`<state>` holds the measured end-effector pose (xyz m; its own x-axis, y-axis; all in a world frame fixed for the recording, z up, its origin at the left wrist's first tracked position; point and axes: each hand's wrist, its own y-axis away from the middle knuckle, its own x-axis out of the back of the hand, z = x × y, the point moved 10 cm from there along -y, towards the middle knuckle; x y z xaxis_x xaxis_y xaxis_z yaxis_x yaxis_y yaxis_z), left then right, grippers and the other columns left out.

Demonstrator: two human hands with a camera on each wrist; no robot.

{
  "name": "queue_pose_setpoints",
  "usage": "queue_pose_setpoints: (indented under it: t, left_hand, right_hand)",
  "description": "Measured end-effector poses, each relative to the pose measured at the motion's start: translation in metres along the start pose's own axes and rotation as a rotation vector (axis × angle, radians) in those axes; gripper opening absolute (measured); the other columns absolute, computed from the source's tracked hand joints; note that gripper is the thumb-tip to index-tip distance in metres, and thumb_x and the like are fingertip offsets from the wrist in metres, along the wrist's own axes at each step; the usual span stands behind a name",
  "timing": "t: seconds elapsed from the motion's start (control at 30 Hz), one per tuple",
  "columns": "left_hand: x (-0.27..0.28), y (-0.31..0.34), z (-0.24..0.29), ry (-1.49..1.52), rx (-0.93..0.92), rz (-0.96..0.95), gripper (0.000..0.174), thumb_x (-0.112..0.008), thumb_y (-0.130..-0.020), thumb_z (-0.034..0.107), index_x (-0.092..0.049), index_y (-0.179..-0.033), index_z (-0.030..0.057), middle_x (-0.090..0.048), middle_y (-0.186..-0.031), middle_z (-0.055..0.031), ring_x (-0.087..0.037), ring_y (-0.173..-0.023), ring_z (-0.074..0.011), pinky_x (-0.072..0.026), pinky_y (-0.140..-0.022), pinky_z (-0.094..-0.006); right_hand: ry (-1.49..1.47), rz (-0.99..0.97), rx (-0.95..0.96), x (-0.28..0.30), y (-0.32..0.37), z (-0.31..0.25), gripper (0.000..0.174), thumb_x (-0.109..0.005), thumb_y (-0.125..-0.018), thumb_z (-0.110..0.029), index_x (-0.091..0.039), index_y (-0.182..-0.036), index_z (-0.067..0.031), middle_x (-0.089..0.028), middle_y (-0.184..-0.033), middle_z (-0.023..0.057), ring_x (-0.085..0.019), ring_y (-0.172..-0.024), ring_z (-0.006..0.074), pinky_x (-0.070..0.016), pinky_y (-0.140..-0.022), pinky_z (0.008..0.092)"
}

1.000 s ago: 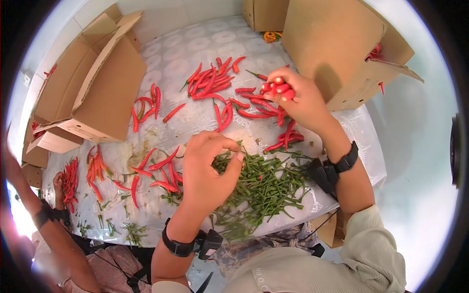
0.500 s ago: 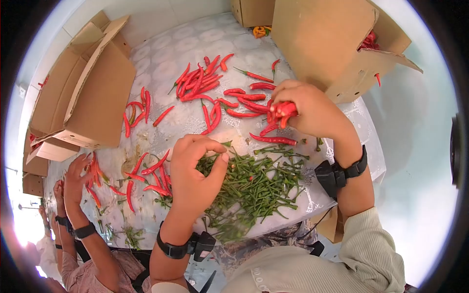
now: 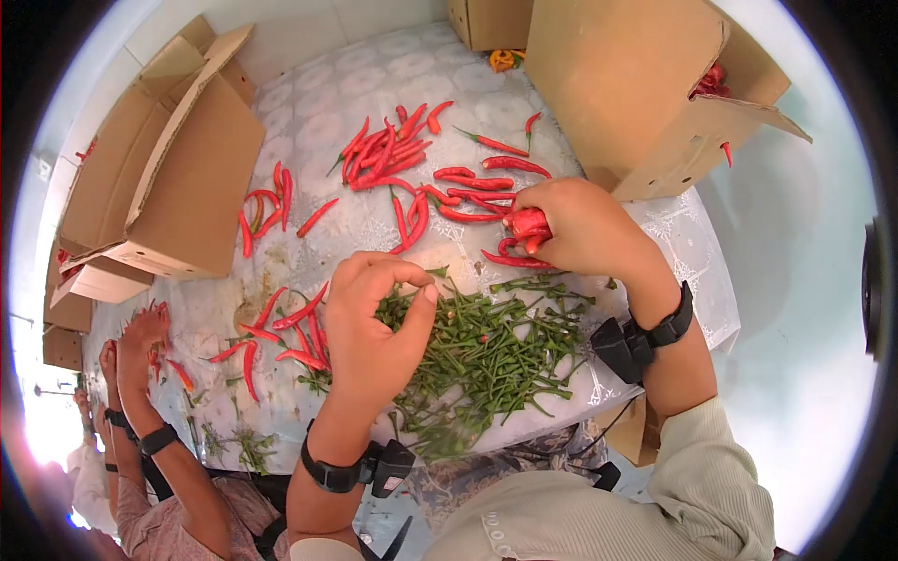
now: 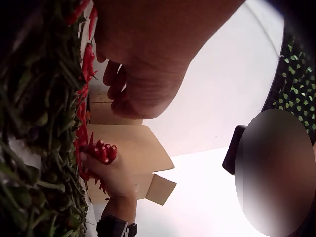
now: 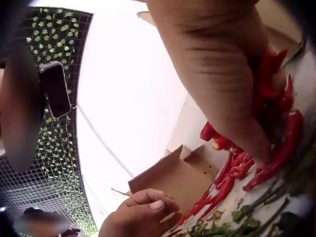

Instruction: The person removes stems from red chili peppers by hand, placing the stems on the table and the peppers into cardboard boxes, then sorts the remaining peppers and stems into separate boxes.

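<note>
Over the right part of the loose red chilies [image 3: 383,154], the right hand [image 3: 594,224] grips several red chilies [image 3: 528,224], their blunt ends bunched together in the left wrist view [image 4: 104,152]. In the right wrist view, its fingers reach down beside a curved chili [image 5: 286,153] on the table. The left hand [image 3: 379,327] hovers at the left edge of a heap of green stems [image 3: 505,355], fingers loosely bent and thumb near the index finger. No chili shows in it; a small green stem [image 3: 438,272] lies by its fingertip, and whether it touches is unclear.
Cardboard boxes stand at left [image 3: 192,178] and back right [image 3: 622,89], the right one with red chilies [image 3: 713,79] inside. More chilies [image 3: 304,332] lie left of the left hand. Another person's hands [image 3: 140,346] are over chilies at far left.
The right hand has turned and come down towards the table with its bunch. The left hand keeps its pose. The neighbouring person's hand has moved over the far-left chilies. The head view has shifted slightly.
</note>
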<state>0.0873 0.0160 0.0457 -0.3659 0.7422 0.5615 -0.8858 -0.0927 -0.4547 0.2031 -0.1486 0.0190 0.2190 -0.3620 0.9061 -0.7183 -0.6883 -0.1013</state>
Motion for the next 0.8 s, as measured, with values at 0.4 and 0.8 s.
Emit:
queue_pose_setpoints:
  t: [0.4, 0.8]
  left_hand:
    - [0.001, 0.0, -0.001, 0.011, 0.009, -0.007, 0.01, -0.07, -0.077, 0.0, -0.064, -0.085, 0.0026, -0.062, -0.088, -0.0081, -0.058, -0.084, -0.0212, -0.0449, -0.077, -0.0317]
    - [0.0, -0.001, 0.003, -0.042, -0.027, 0.006, 0.011, -0.07, -0.076, 0.0, -0.064, -0.085, 0.0033, -0.062, -0.088, -0.0082, -0.058, -0.083, -0.0228, -0.0451, -0.075, -0.0328]
  right_hand:
    - [-0.233, 0.067, -0.054, 0.019, 0.001, -0.002, 0.022, -0.076, -0.065, -0.015, -0.067, -0.081, -0.0031, -0.066, -0.082, 0.0191, -0.064, -0.081, 0.0386, -0.0501, -0.069, 0.0468]
    - [0.013, -0.079, 0.045, -0.005, 0.005, -0.01, 0.023, -0.076, -0.064, -0.013, -0.065, -0.082, -0.0038, -0.066, -0.081, 0.0198, -0.064, -0.081, 0.0396, -0.0489, -0.068, 0.0476]
